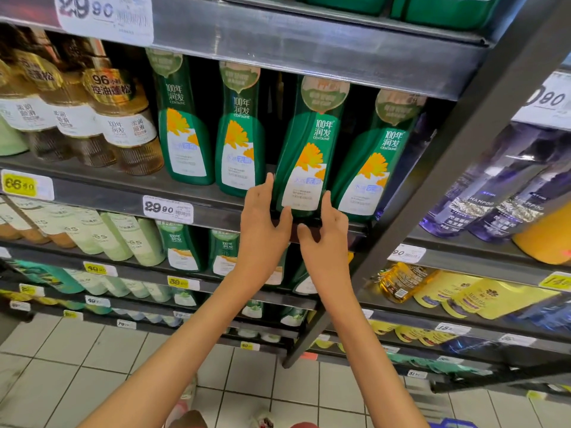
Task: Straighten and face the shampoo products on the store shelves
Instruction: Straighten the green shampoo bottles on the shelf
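Observation:
Several green shampoo bottles with an orange flower on a white label stand in a row on the dark shelf (pixel 216 208). The third bottle from the left (pixel 307 156) leans to the right at the shelf's front edge. My left hand (pixel 262 223) holds its lower left side, fingers up along the edge and thumb under the base. My right hand (pixel 324 233) holds its lower right side, index finger up the edge. Green bottles (pixel 185 128), (pixel 239 140) stand to the left, and another green bottle (pixel 375 162) stands to the right.
Amber bottles with gold caps (pixel 123 125) fill the shelf's left end. A dark upright post (pixel 438 186) bounds the bay on the right, with purple shampoo bottles (pixel 482 199) and yellow refill packs (pixel 463 298) beyond. Lower shelves hold pale green bottles (pixel 123 239). Price tags (pixel 168 209) line the edges.

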{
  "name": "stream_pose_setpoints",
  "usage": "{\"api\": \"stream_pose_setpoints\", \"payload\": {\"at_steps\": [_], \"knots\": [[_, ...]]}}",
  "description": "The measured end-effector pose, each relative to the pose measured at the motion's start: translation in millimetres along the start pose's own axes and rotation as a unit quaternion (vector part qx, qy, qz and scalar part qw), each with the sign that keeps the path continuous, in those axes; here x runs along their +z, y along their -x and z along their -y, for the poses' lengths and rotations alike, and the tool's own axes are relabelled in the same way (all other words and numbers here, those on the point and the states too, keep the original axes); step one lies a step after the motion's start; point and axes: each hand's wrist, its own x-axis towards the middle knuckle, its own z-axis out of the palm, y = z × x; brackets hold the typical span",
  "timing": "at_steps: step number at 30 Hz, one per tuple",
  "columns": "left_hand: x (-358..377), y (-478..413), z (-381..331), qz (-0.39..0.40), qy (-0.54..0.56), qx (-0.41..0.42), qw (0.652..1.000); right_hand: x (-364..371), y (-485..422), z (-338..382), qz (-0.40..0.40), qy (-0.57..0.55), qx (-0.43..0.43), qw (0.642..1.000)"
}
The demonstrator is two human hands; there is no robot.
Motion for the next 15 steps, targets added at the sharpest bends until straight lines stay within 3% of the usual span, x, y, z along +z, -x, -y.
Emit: {"api": "stream_pose_setpoints", "payload": {"at_steps": [9,15], "knots": [[-2.5,3.9,2.0,0.004,0.07,-0.027,0.997,1.4,5.3,-0.5,0.0,-0.001,0.004,1.0],[-0.4,-1.3,4.5,0.021,0.046,-0.024,0.998,-1.0,-1.5,0.2,0.01,0.002,-0.001,1.0]]}}
